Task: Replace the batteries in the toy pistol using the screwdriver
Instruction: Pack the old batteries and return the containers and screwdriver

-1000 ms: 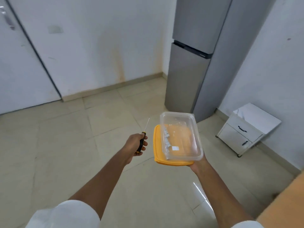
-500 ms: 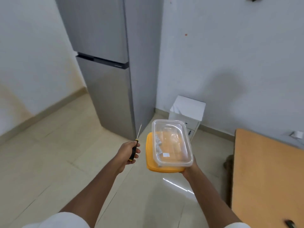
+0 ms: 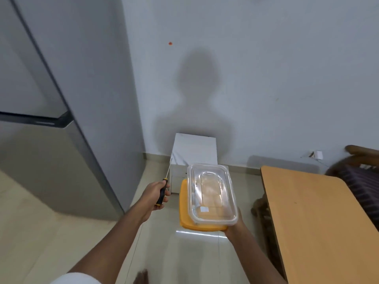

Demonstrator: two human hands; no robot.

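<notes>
1. Head view: a screwdriver (image 3: 163,186) is gripped in the left hand (image 3: 153,194). The fingers are curled round the black-and-yellow handle, and the thin metal shaft is pointed up and away, towards the wall.
2. A clear plastic box (image 3: 212,194) is carried on the right hand (image 3: 235,223), stacked on an orange lid (image 3: 185,218). The right hand is mostly hidden beneath the stack. Only the wrist and one fingertip at the box's right edge are seen, so the grip of the fingers cannot be told.
3. The box contents are blurred by glare; a small white patch is seen near its close end. The toy pistol and the batteries cannot be made out in this frame.
4. The screwdriver and the box are held near each other at about the same height, not touching, over the tiled floor (image 3: 51,238).
5. A wooden counter (image 3: 311,218) is seen at the right, just beside the right forearm. Its top is bare where visible.
6. A small white cabinet (image 3: 194,150) is set against the wall directly ahead, partly hidden behind the box.
7. A grey fridge (image 3: 61,150) is stood at the left, close to the cabinet.
8. A dark wooden chair (image 3: 361,175) with striped fabric is seen at the far right, behind the counter.
9. The person's shadow (image 3: 196,95) is cast on the wall above the cabinet.
10. White sleeves are visible at the bottom edge.
</notes>
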